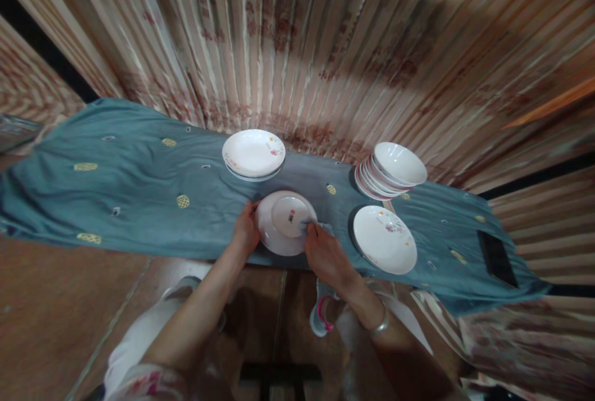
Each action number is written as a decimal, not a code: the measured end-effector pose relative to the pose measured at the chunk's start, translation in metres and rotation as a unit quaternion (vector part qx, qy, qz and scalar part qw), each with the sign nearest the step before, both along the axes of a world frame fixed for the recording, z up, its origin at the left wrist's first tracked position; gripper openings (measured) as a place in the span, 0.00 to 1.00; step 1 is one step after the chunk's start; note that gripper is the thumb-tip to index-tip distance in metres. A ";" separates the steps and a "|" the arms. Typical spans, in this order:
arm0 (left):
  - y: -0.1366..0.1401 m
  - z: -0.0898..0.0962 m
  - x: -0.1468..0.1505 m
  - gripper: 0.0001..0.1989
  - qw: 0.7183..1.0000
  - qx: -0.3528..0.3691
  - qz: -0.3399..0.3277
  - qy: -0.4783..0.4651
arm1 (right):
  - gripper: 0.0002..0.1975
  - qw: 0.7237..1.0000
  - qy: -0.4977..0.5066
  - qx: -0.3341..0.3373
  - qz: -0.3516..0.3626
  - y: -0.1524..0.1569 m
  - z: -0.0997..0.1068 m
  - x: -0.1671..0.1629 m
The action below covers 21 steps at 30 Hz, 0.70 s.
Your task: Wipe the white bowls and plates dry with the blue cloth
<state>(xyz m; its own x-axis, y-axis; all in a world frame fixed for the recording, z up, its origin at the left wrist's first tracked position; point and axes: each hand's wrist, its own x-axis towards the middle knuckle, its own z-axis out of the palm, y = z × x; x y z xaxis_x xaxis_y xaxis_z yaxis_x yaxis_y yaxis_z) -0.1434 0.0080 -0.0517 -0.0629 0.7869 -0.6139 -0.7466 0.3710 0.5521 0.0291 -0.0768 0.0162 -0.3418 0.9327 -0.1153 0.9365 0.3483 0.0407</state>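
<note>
A white plate [282, 243] is turned bottom up near the front of the table, its foot ring and a small red mark showing. My left hand [246, 229] grips its left rim, fingers partly hidden beneath the edge. My right hand [326, 253] is closed at the plate's right side, pinching a greyish cloth [325, 227] against the underside. Behind it lies a short stack of white flowered plates [253, 153]. Right of my right hand, another stack of flowered plates [385, 240] sits close to the front edge.
Stacked white bowls [400, 164] with reddish bands stand at the back right, the top one tilted. A dark phone-like slab [497, 258] lies at the right end. The teal cloth-covered table [139, 196] is backed by a pleated curtain [279, 48].
</note>
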 end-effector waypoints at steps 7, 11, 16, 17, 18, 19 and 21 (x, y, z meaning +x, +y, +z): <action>0.000 0.006 0.002 0.18 1.000 -0.017 0.006 0.023 | 0.15 0.999 0.044 0.009 0.009 -0.013 -0.007 -0.001; 0.000 0.007 0.003 0.17 0.999 -0.019 0.009 0.029 | 0.15 0.998 0.049 0.026 0.024 -0.017 -0.010 -0.007; 0.000 0.004 0.003 0.18 1.000 -0.010 0.009 0.024 | 0.16 0.994 0.061 0.057 0.077 -0.021 -0.013 -0.015; 0.000 0.003 0.002 0.18 1.000 -0.007 0.009 0.022 | 0.16 0.993 0.064 0.062 0.082 -0.022 -0.014 -0.016; 0.000 0.002 0.002 0.18 1.000 -0.004 0.008 0.019 | 0.16 0.992 0.065 0.067 0.084 -0.022 -0.015 -0.018; 0.000 0.002 0.002 0.19 1.000 -0.002 0.009 0.017 | 0.16 0.992 0.065 0.070 0.086 -0.022 -0.015 -0.019; 0.000 0.001 0.002 0.20 1.000 0.001 0.010 0.012 | 0.17 0.991 0.062 0.074 0.089 -0.021 -0.017 -0.023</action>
<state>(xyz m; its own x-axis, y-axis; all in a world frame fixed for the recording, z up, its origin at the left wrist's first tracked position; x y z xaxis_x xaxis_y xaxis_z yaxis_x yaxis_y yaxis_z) -0.1410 0.0082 -0.0504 -0.0936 0.7864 -0.6106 -0.7397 0.3556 0.5713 0.0061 -0.0980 -0.0004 -0.5053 0.8600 0.0713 0.8618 0.5071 -0.0089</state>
